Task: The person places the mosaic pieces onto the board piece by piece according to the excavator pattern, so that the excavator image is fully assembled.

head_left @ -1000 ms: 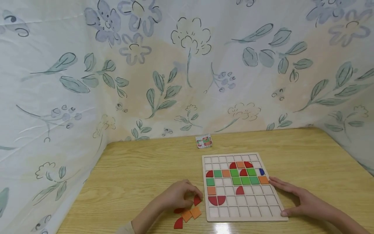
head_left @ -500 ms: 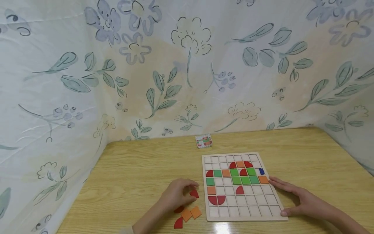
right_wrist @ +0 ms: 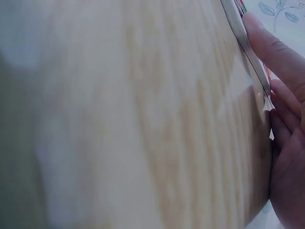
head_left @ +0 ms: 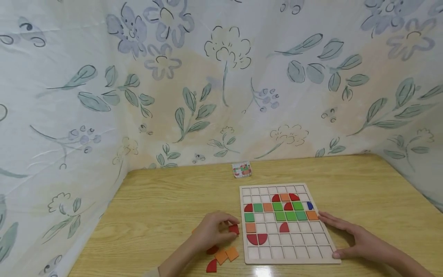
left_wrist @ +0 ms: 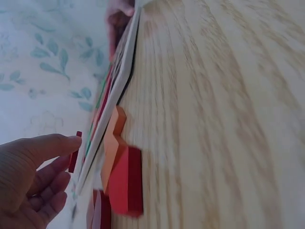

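Observation:
My left hand (head_left: 212,231) pinches a red quarter-circle tile (head_left: 234,229) between thumb and fingers, just left of the wooden grid board (head_left: 277,252). In the left wrist view the held red tile (left_wrist: 74,155) stands off the table at the fingertips. Red, orange, green and teal pieces and one blue piece (head_left: 309,205) lie in the board's cells. My right hand (head_left: 363,240) rests against the board's right side, fingers extended along the edge and thumb (right_wrist: 267,40) on the near right corner.
Beside the left hand lie orange square tiles (head_left: 232,253) and red quarter-circle tiles (head_left: 212,265). An orange bit (head_left: 193,231) peeks out left of that hand. A small pattern card (head_left: 241,169) lies behind the board. A floral cloth (head_left: 263,77) closes off the table's back.
The left hand has lifted slightly away from the loose tiles with the red tile, then shifted a little right toward the board. The right hand keeps its place. The head view has tilted slightly.

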### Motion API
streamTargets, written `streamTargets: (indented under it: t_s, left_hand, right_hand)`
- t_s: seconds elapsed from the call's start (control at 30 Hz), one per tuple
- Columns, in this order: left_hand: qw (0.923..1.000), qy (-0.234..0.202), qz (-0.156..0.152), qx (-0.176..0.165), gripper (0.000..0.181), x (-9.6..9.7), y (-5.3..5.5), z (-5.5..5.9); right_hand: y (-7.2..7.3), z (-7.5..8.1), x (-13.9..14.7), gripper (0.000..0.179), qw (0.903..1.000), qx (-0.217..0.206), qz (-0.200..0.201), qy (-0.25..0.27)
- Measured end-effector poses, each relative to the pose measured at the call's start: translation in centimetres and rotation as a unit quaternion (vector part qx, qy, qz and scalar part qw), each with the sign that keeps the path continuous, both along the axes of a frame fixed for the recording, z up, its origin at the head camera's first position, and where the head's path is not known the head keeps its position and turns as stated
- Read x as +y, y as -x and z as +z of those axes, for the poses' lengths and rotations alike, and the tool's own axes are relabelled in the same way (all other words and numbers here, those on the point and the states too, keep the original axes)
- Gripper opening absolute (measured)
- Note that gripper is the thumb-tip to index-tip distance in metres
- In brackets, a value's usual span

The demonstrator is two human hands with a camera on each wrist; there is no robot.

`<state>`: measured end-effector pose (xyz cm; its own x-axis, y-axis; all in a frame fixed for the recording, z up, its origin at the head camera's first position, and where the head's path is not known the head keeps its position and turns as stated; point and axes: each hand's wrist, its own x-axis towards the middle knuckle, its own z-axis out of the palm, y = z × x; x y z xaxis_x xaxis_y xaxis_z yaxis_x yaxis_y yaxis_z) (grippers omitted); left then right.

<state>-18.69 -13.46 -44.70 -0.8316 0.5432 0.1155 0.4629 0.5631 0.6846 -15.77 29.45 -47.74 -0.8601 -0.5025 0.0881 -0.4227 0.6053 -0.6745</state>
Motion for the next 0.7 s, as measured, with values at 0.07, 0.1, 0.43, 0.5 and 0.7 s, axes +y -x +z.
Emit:
streamTargets:
  t_s: [0.07, 0.1, 0.43, 0.5, 0.7]
  left_hand:
    - [0.9998, 0.0, -0.014, 0.017, 0.025, 0.5, 0.1, 0.0]
    - [0.9996, 0.001, -0.021, 0.02, 0.025, 0.8, 0.1, 0.0]
    - [0.9944, 0.029, -0.089, 0.05, 0.024, 5.6, 0.7, 0.1]
    - [0.9934, 0.026, -0.102, 0.045, 0.025, 6.7, 0.9, 0.2]
    - [0.9855, 0.023, -0.144, 0.086, 0.024, 9.5, 1.4, -0.1]
  right_hand:
    - [-0.1, -0.2, 0.0, 0.08, 0.9999, 0.004, 0.004, 0.015]
    - [-0.1, -0.2, 0.0, 0.08, 0.9997, 0.005, 0.007, 0.021]
    - [-0.1, 0.0, 0.1, 0.08, 0.9997, 0.013, -0.018, -0.013]
    - [0.0, 0.1, 0.0, 0.08, 0.9992, 0.006, -0.025, -0.031]
    - [0.1, 0.4, 0.0, 0.081, 0.9984, -0.012, -0.03, -0.046]
